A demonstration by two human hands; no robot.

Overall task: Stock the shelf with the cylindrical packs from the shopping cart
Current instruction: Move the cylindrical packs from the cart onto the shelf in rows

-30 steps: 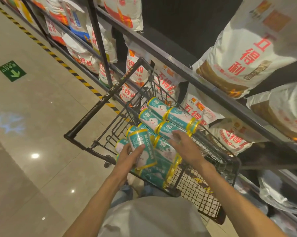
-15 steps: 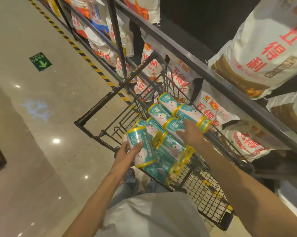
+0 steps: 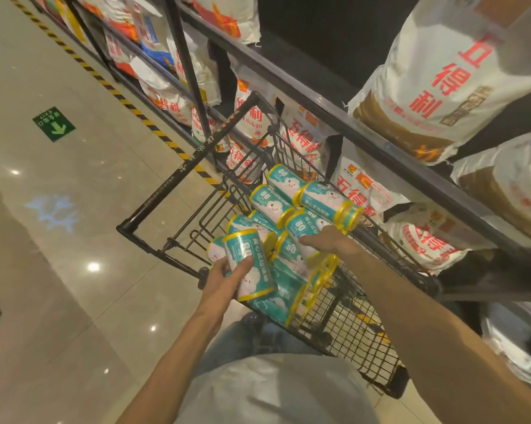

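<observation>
A black wire shopping cart [image 3: 184, 182] stands beside the shelf [image 3: 365, 133], filled with several teal cylindrical packs with yellow rims [image 3: 331, 203]. My left hand [image 3: 224, 278] grips one teal pack [image 3: 248, 267], lifted at the cart's near left corner, thumb across its side. My right hand [image 3: 331, 241] lies palm down on another pack [image 3: 294, 249] in the middle of the pile, fingers curled over it; the fingertips are hidden behind the pack.
Large white flour sacks with red lettering [image 3: 453, 75] fill the shelves on the right and further back. A black shelf upright [image 3: 187, 65] stands just beyond the cart handle. Tiled floor with a green exit arrow sign [image 3: 53, 123] and a yellow-black stripe lies to the left.
My left hand has lifted its pack a little up and left out of the pile. My right hand slid forward over the packs and settled on one in the middle.
</observation>
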